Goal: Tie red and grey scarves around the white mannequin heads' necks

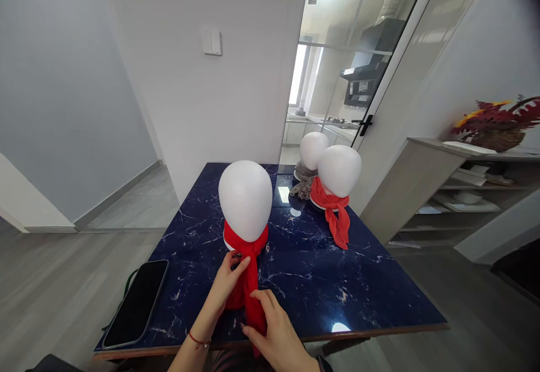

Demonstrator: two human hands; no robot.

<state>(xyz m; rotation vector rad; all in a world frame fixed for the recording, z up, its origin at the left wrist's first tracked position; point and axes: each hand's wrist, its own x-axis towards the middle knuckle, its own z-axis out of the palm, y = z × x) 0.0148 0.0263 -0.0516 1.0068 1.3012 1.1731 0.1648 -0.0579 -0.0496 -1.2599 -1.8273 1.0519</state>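
Note:
A white foam mannequin head [245, 198] stands near the front of the dark blue marble table [371, 282]. A red scarf [250, 282] is knotted at its neck and hangs down toward me. My left hand [225, 282], with a red string at the wrist, pinches the scarf just below the knot. My right hand [276, 332] grips the scarf's lower tail near the table's front edge.
Two more white heads stand at the back right: one [340, 170] with a red scarf, one [313, 150] with a grey scarf. A black phone [137, 303] lies at the front left edge. A shelf unit [442, 192] with a flower basket stands to the right.

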